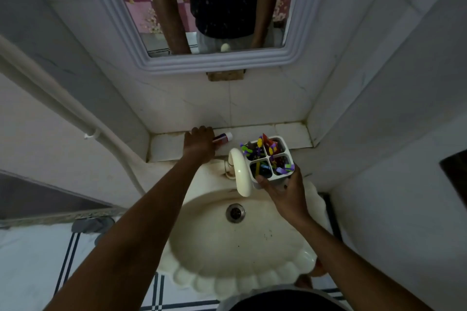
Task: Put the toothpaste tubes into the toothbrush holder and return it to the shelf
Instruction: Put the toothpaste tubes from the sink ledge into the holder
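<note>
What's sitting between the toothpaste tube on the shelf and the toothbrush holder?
Nothing: in the head view, only bare shelf tile separates the toothpaste tube, under the left hand, from the toothbrush holder held by the right hand.

**Both hands busy over the shell sink**

Looking straight down at a cream scalloped sink with a curved white faucet and metal drain. Left hand stretched to the tiled shelf, fingers down on a toothpaste tube lying flat there, white cap pointing right. Right hand gripping a white four-compartment toothbrush holder from its near side, just beside the faucet, stuffed with colourful brushes. Framed mirror on the wall above.
</note>
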Demonstrator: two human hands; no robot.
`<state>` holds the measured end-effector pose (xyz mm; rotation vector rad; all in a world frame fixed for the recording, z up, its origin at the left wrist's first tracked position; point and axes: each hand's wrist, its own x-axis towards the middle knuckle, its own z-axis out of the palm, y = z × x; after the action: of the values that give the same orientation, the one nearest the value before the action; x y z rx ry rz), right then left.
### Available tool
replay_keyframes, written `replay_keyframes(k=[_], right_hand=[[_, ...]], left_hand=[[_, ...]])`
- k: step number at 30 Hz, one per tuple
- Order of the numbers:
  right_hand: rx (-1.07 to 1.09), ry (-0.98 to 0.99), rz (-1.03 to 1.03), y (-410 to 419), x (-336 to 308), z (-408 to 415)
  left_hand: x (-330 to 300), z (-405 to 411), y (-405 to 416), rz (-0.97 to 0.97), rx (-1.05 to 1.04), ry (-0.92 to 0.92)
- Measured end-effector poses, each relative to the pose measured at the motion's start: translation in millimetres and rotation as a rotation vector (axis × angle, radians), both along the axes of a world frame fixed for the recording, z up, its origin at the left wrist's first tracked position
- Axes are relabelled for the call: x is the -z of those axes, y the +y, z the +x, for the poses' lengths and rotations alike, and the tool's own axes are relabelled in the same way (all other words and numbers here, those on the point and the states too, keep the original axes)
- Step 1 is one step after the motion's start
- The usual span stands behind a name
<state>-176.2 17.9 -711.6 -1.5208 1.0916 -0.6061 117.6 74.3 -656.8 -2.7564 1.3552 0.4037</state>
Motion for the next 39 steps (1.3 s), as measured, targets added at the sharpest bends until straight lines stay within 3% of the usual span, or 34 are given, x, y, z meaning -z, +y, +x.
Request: replay_keyframes(k=[6, 11, 22, 29, 32, 36, 39], right_hand=[[-0.025, -0.022, -0.008, 4, -12, -4], [-0.063, -0.029, -0.029, 0, -20, -3], [-0.053, -0.082, -0.025, 1, -26, -7], [-0.063, -0.079, -0.048, -1, -31, -20], [-0.057, -0.082, -0.037, -1, -30, -22], [-0.068, -0.069, -0.049, 0, -29, -16], [-0.066, -0.038, -0.034, 0, -30, -10]], left_hand=[[-25, -3, 24, -0.369, -0.275, 0.237], [-26, -25, 27, -0.021, -0.148, 0.234], [-18, -40, 23, 0.1, -0.134, -0.041], [-49, -45, 36, -0.118, -0.156, -0.051], [-82, -41, 36, -0.309, -0.165, -0.036], [-135, -51, 39, -0.57, -0.08, 0.148], [-163, -70, 38, -0.584, 0.052, 0.305]])
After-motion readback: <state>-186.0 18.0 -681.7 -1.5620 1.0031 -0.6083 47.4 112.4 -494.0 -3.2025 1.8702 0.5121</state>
